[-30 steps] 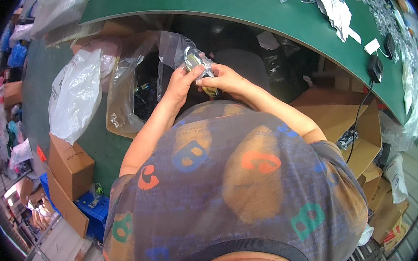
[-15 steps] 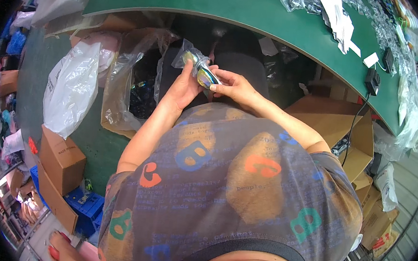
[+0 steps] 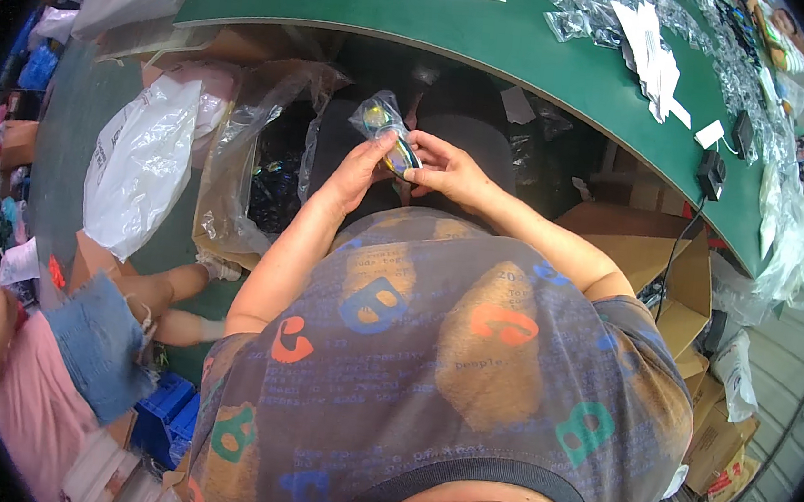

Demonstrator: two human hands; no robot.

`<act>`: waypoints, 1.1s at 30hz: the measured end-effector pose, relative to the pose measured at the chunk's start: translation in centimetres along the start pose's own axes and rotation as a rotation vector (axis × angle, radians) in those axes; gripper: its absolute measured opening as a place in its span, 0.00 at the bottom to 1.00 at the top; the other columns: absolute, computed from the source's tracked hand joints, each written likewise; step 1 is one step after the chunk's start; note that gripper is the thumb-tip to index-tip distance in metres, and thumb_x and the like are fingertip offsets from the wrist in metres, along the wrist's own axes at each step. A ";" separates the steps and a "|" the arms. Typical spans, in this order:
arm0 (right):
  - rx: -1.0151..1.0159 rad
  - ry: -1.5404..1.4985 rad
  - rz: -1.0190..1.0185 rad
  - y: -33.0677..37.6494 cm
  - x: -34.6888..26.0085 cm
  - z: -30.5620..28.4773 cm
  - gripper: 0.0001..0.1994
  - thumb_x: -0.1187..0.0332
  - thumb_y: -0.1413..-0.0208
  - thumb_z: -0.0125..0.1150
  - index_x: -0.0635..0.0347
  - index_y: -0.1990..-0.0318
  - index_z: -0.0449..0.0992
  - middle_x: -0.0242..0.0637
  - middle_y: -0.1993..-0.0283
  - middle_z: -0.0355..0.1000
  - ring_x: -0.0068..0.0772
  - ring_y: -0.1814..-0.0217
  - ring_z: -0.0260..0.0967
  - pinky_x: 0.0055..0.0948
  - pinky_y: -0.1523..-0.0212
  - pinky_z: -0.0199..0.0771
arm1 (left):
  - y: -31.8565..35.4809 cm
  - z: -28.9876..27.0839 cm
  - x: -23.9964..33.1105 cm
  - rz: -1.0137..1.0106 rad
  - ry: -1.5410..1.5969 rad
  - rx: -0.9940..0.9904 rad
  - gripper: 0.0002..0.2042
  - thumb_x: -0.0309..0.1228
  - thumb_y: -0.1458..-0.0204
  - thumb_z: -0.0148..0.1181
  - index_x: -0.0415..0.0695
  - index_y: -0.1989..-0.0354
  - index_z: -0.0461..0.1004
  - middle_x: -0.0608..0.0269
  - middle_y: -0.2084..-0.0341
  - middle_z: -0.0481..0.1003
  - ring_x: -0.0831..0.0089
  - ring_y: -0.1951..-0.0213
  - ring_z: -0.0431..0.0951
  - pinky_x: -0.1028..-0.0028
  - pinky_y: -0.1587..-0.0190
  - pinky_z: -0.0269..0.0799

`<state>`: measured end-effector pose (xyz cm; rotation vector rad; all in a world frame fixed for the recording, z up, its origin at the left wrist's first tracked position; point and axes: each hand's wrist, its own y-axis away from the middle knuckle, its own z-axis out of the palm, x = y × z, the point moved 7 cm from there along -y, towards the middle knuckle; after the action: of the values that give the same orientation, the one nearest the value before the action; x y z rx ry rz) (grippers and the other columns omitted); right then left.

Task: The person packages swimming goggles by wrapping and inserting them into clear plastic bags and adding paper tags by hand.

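Head view: both hands meet in front of the chest, below the near edge of the green table [image 3: 497, 39]. The left hand [image 3: 356, 171] and the right hand [image 3: 448, 167] each pinch a small clear bag [image 3: 383, 120] with a yellow and blue item inside; what the item is cannot be told. The bag is held in the air, clear of the table. Below it an open clear sack [image 3: 256, 167] stands beside a white bag [image 3: 142, 166]. Clear packets [image 3: 596, 5] and white slips [image 3: 654, 48] lie along the table's far edge. A seated person's knee [image 3: 102, 344] shows at lower left.
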<state>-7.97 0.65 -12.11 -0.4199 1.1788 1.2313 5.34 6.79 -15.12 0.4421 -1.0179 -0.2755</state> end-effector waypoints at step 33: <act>0.466 -0.132 -0.020 -2.4 4.6 -2.2 0.10 0.67 0.33 0.58 0.62 0.52 0.70 0.36 0.62 0.75 0.26 0.66 0.77 0.25 0.74 0.80 | 3.1 2.2 2.0 0.627 -0.912 0.199 0.08 0.28 0.44 0.64 0.42 0.59 0.74 0.59 0.67 0.74 0.64 0.62 0.77 0.68 0.58 0.72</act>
<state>-7.41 0.30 -17.70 -0.0017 1.2966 0.9134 4.51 8.14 -11.18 0.1365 -2.0250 0.2265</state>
